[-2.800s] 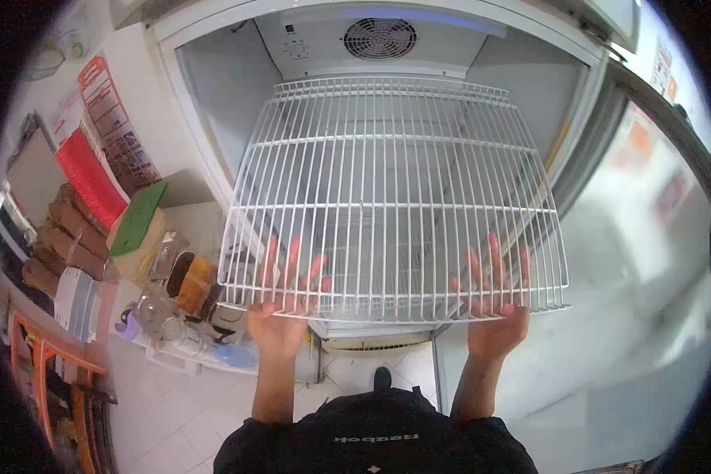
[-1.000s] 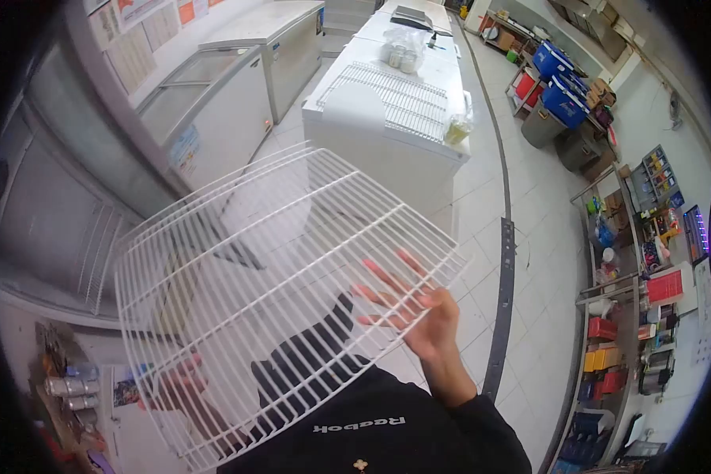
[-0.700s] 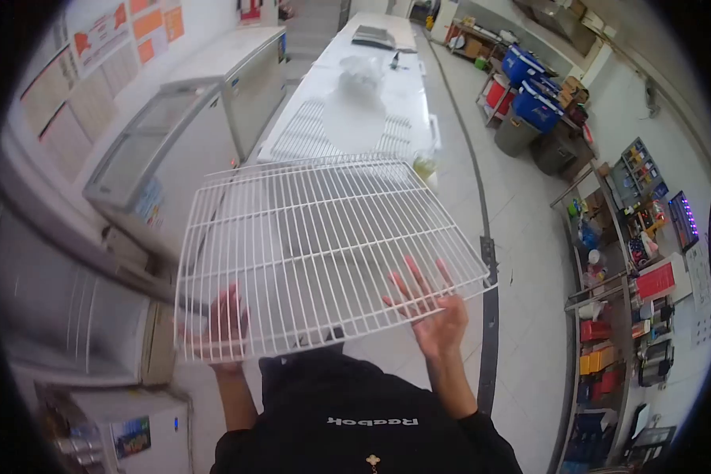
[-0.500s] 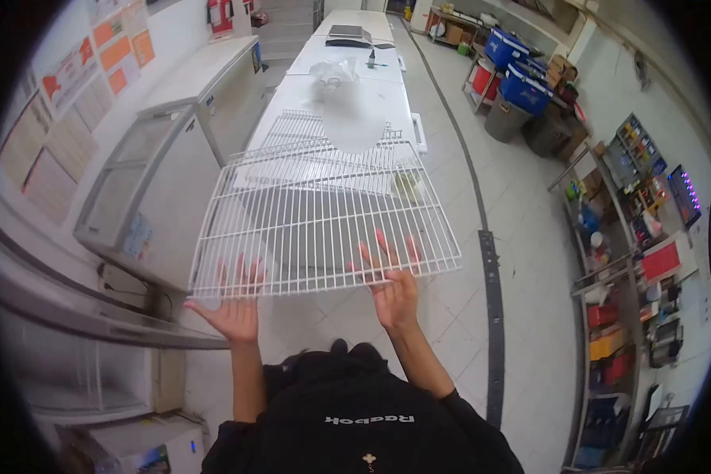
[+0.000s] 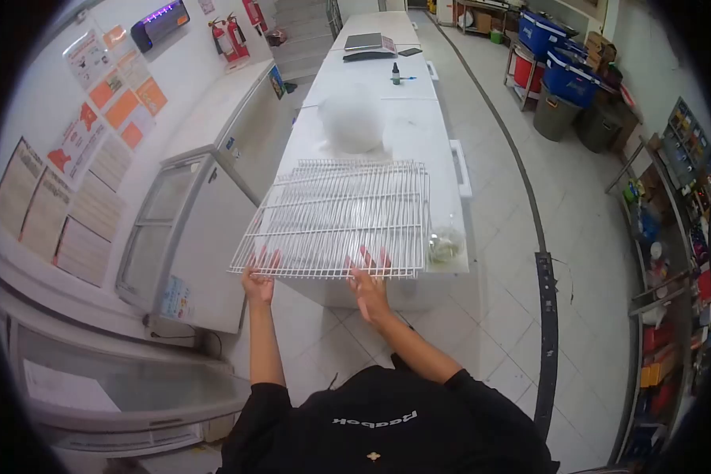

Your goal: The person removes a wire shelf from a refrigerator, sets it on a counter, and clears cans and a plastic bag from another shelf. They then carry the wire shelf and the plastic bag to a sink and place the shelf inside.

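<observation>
A white wire shelf rack (image 5: 332,231) lies nearly flat over the near end of a long white counter (image 5: 419,118), its front edge jutting toward me. Beneath it, a second wire rack (image 5: 363,163) shows at the far side. At the front left corner, my left hand (image 5: 261,284) holds the shelf, fingers under the wires and thumb at the edge. My right hand (image 5: 369,291) supports the same front edge right of its middle, with its fingers seen through the wires from below. A small container with greenish contents (image 5: 445,245) stands on the counter's near right corner.
Farther along the counter are a small dark bottle (image 5: 395,73) and a flat grey device (image 5: 369,43). A glass-topped freezer (image 5: 189,229) stands to the left. Stocked shelves (image 5: 671,292) line the right side, and a dark strip (image 5: 545,332) runs along the floor.
The wire shelf has moved forward and down from a raised, tilted position onto the rack and counter. My left hand's thumb has closed in to the edge. The view has shifted.
</observation>
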Available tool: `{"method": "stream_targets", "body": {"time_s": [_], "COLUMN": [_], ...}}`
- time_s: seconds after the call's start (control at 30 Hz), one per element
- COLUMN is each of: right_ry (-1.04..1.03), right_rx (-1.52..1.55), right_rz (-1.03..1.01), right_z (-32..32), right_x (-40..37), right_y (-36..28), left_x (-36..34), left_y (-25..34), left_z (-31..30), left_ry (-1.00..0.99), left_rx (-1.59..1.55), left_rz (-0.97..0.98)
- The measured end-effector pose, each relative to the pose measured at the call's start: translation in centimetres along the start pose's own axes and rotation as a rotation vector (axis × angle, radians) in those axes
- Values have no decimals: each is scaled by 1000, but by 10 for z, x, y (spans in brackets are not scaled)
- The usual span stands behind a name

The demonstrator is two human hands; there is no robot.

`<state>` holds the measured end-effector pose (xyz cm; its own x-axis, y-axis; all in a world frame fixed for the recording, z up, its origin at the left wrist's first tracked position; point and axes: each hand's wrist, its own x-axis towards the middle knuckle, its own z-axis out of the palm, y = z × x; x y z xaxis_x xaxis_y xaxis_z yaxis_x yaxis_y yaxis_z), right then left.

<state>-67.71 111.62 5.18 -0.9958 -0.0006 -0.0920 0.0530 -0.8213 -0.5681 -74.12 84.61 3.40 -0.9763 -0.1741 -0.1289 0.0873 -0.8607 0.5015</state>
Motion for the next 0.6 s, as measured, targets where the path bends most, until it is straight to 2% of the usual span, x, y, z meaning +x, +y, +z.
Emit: {"method": "stream_targets", "body": {"time_s": [0.07, 0.17, 0.2, 0.3, 0.33, 0.37, 0.43, 0.47, 0.53, 0.57, 0.6], "right_ry": [40, 150, 85, -109, -164, -220, -269, -315, -352, -338, -156], "right_rx": [28, 12, -41, -223, -311, -400, -632, -724, -975, -1132, -1289], "right_rz": [64, 303, 400, 667, 758, 850, 881, 928, 930, 887, 749], "right_z": [-9, -34, -30, -25, -33, -41, -48, -53, -51, -46, -48], "right_x": [27, 47, 47, 58, 58, 55, 36, 28, 14, 4, -3], "right_y": [-5, 3, -7, -28, -32, -37, -57, -72, -113, -136, -152], "left_x": [29, 65, 72, 83, 67, 57, 40, 32, 19, 9, -4], "left_y": [-11, -14, -13, -9, -17, -28, -48, -68, -96, -108, -121], "left_z": [10, 13, 7, 4, 3, -3, -16, -23, -43, -30, -13], "left_ry": [-31, -101, -128, 374, 393, 395, 391, 564, 622, 540, 460], "left_rx": [122, 230, 248, 515, 751, 798, 881, 800, 651, 614, 579], "left_rz": [10, -13, -27, -80, -14, -17, -7, 35, -72, -115, -157]}}
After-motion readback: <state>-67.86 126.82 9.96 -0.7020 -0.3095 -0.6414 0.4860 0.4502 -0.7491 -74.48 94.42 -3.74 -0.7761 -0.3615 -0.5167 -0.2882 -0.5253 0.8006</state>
